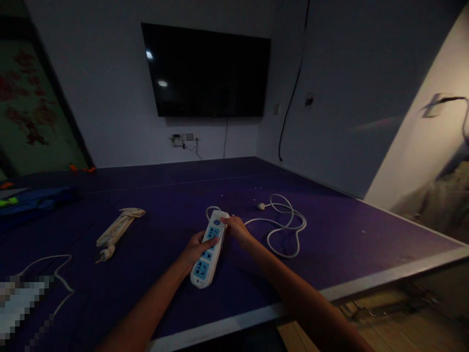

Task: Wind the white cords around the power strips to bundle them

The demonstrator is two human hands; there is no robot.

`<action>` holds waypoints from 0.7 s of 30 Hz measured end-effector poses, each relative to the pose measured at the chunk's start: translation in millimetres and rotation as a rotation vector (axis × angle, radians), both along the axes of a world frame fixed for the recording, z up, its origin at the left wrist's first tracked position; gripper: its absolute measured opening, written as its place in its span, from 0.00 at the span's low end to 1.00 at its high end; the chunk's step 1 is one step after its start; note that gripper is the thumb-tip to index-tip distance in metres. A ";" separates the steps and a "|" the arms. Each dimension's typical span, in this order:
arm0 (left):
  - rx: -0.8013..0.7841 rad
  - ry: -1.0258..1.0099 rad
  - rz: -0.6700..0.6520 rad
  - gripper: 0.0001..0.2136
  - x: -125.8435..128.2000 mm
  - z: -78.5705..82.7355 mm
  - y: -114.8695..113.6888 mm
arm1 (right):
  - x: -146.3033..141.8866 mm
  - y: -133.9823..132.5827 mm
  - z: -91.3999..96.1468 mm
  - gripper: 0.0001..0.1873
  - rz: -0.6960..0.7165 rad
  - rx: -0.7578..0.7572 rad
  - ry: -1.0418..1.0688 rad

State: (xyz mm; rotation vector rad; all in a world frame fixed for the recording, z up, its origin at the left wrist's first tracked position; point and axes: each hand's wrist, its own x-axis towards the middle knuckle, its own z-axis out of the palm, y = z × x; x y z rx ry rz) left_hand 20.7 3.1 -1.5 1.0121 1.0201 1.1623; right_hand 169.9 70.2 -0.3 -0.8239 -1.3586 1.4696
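A white power strip (207, 254) with blue sockets lies on the purple table (146, 274), lengthwise away from me. My left hand (196, 250) grips its left side near the middle, thumb over the top. My right hand (237, 229) pinches the far end of the strip, near the switch. The strip's white cord (286, 230) loops on the table to the right and ends in a plug (261, 206).
A second, cream power strip (116, 228) with its cord wrapped lies to the left. Another white cord (54, 274) and a blurred white object sit at the near left. The table's pale front edge (366, 286) runs on the right. A dark TV (207, 71) hangs on the wall.
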 end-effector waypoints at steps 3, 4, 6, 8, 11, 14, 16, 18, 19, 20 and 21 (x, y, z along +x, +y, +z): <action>0.003 0.025 -0.008 0.24 -2.4 0.9 -0.1 | -1.8 -0.3 -0.5 0.29 -0.047 -0.005 0.008; -0.003 0.022 -0.027 0.24 -3.6 2.1 -0.6 | -1.2 1.5 -1.1 0.33 -0.085 -0.008 0.027; -0.019 0.010 -0.082 0.25 -5.8 5.3 -2.6 | 2.0 7.5 -2.0 0.37 -0.199 0.028 0.059; -0.025 -0.001 -0.139 0.27 -7.9 8.5 -5.4 | 7.5 14.2 -1.6 0.37 -0.325 0.149 0.048; -0.031 0.002 -0.247 0.29 -10.3 10.7 -9.1 | 15.4 20.2 1.8 0.37 -0.377 0.339 -0.021; -0.042 0.025 -0.393 0.28 -12.4 9.4 -10.7 | 18.1 19.3 5.2 0.37 -0.216 0.425 -0.103; -0.051 0.033 -0.477 0.28 -13.6 7.7 -11.0 | 17.2 17.1 5.1 0.38 -0.085 0.440 -0.151; -0.064 0.029 -0.525 0.27 -14.7 6.3 -11.6 | 15.2 15.6 3.0 0.39 0.013 0.392 -0.188; -0.072 0.027 -0.536 0.26 -15.1 5.8 -12.1 | 14.2 15.3 1.5 0.39 0.046 0.355 -0.202; -0.081 0.026 -0.540 0.25 -15.5 5.5 -12.7 | 13.3 15.3 -0.1 0.37 0.069 0.319 -0.211; -0.089 0.026 -0.539 0.25 -15.8 5.3 -13.3 | 12.4 15.4 -1.7 0.36 0.085 0.289 -0.208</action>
